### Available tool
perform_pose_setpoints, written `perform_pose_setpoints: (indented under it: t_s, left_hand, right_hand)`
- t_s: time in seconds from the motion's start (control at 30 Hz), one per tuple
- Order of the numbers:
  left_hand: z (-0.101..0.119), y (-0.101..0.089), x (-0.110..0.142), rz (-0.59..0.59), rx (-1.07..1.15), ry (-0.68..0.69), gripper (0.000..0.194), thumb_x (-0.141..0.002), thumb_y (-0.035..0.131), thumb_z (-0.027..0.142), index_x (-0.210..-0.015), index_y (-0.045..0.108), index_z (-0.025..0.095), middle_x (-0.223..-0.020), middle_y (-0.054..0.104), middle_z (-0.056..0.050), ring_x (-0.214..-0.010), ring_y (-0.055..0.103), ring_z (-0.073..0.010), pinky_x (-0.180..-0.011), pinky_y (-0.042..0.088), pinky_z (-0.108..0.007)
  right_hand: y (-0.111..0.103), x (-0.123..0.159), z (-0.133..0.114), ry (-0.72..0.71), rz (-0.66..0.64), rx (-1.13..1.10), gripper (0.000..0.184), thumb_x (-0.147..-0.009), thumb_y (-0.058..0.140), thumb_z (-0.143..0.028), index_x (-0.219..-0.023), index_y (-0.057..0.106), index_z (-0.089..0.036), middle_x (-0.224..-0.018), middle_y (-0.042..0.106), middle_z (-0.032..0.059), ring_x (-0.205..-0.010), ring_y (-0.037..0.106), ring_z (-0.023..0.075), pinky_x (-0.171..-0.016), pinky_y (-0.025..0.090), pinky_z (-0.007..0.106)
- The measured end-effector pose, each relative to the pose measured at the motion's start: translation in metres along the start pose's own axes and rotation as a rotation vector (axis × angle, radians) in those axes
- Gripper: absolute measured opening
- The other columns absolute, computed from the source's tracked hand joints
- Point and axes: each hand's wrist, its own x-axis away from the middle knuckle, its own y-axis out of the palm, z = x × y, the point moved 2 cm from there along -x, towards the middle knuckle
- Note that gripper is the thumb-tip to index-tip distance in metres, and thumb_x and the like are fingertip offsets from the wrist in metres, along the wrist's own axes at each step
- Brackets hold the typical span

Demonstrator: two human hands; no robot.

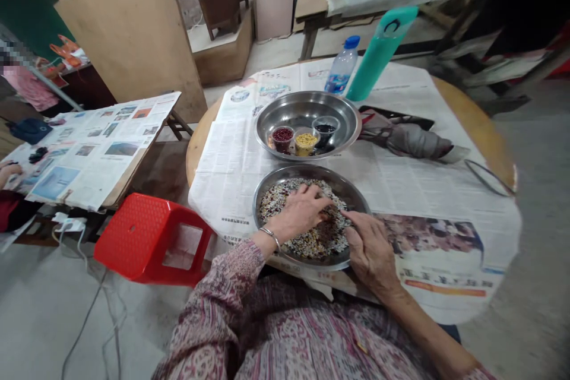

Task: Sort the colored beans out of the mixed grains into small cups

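Note:
A steel bowl point(307, 266) of mixed white rice and coloured beans point(276, 197) stands close to me on the round table. My left hand point(303, 211), with a bracelet at its wrist, reaches over the grains with its fingers apart, the tips touching the mix. At the bowl's right rim is my right hand point(371, 249), index finger stretched toward the grains and thumb apart from it. Its other fingers are partly hidden. Behind is a second steel bowl point(307, 104) with three clear cups: dark red beans point(282, 138), yellow grains point(306, 141) and black beans point(325, 129).
Newspaper point(227, 172) covers the table. At its back stand a water bottle point(342, 68) and a teal bottle point(380, 56); a grey cloth bundle point(414, 139) lies on the right. A red stool point(151, 237) is to my left. Someone's hand point(9, 171) shows at another table.

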Motion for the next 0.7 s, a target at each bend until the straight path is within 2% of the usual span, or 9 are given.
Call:
perform_pose_setpoints:
  t_s: [0.03,0.1,0.2,0.27,0.37,0.43,0.5,0.6,0.7]
  left_hand:
    - [0.003,0.0,0.0,-0.016,0.0,0.053,0.021,-0.099,0.055,0.022,-0.118,0.064,0.023,-0.124,0.058,-0.007,-0.116,0.054,-0.0234,-0.096,0.051,-0.035]
    - [0.0,-0.002,0.002,-0.031,-0.025,0.063,0.026,-0.099,0.044,0.01,-0.111,0.065,0.019,-0.117,0.061,-0.008,-0.111,0.055,-0.0216,-0.091,0.053,-0.032]
    - [-0.016,-0.01,0.01,-0.013,-0.068,-0.093,0.027,-0.097,0.043,0.005,-0.107,0.066,0.016,-0.115,0.061,-0.009,-0.109,0.055,-0.0234,-0.089,0.053,-0.033]
    - [-0.027,-0.018,0.018,0.068,-0.07,-0.197,0.029,-0.096,0.045,0.004,-0.112,0.065,0.017,-0.121,0.059,-0.01,-0.11,0.054,-0.0235,-0.091,0.053,-0.034]
    - [-0.028,-0.024,0.029,0.138,-0.022,-0.247,0.021,-0.097,0.058,0.023,-0.117,0.062,0.019,-0.126,0.056,-0.01,-0.115,0.051,-0.0259,-0.097,0.051,-0.04]
    - [-0.019,-0.02,0.033,0.079,0.014,-0.19,0.043,-0.09,0.071,0.042,-0.125,0.058,0.021,-0.132,0.053,-0.011,-0.12,0.05,-0.0297,-0.101,0.05,-0.045]
    - [-0.006,-0.011,0.032,-0.004,0.028,-0.125,0.054,-0.085,0.075,0.046,-0.13,0.056,0.023,-0.135,0.051,-0.011,-0.122,0.049,-0.0321,-0.1,0.051,-0.048]
    - [0.01,0.003,0.021,-0.051,0.055,-0.067,0.023,-0.096,0.057,0.022,-0.119,0.061,0.02,-0.124,0.055,-0.01,-0.114,0.054,-0.026,-0.099,0.052,-0.042]
    - [0.014,0.011,0.003,-0.058,0.089,-0.012,0.028,-0.095,0.041,0.005,-0.112,0.061,0.015,-0.114,0.06,-0.01,-0.104,0.059,-0.0217,-0.094,0.053,-0.037]
  right_hand:
    - [0.0,0.0,0.0,-0.001,-0.002,0.003,0.039,-0.1,0.041,-0.03,-0.133,0.059,-0.024,-0.121,0.066,0.0116,-0.115,0.058,0.0292,-0.1,0.046,0.05]
    - [0.0,0.0,0.001,-0.007,0.0,0.005,0.038,-0.1,0.041,-0.03,-0.133,0.059,-0.024,-0.12,0.066,0.0115,-0.114,0.058,0.0289,-0.1,0.046,0.049]
    - [0.0,-0.001,-0.001,-0.017,0.012,0.008,0.037,-0.1,0.042,-0.03,-0.131,0.06,-0.023,-0.119,0.067,0.0118,-0.113,0.059,0.0283,-0.1,0.046,0.048]
    - [0.0,-0.002,-0.002,-0.009,0.015,0.009,0.036,-0.1,0.042,-0.03,-0.13,0.06,-0.024,-0.119,0.067,0.0115,-0.114,0.059,0.0281,-0.1,0.046,0.049]
    - [0.0,-0.003,-0.004,0.011,0.011,0.016,0.036,-0.1,0.041,-0.031,-0.13,0.06,-0.025,-0.12,0.067,0.0113,-0.115,0.059,0.0285,-0.102,0.046,0.051]
    - [0.0,-0.003,-0.005,0.012,0.013,0.02,0.036,-0.1,0.04,-0.031,-0.13,0.06,-0.024,-0.119,0.067,0.0114,-0.114,0.059,0.0287,-0.101,0.046,0.051]
    - [-0.001,-0.003,-0.005,0.012,0.014,0.018,0.037,-0.1,0.04,-0.031,-0.131,0.06,-0.024,-0.119,0.067,0.0115,-0.114,0.059,0.0288,-0.1,0.047,0.05]
    - [-0.001,-0.003,-0.003,0.011,0.007,0.013,0.038,-0.101,0.039,-0.033,-0.132,0.06,-0.025,-0.12,0.067,0.0115,-0.114,0.059,0.0296,-0.101,0.046,0.051]
    - [0.0,-0.003,-0.002,0.006,0.004,0.017,0.038,-0.101,0.038,-0.035,-0.13,0.06,-0.025,-0.119,0.067,0.0118,-0.113,0.06,0.0301,-0.1,0.046,0.05]
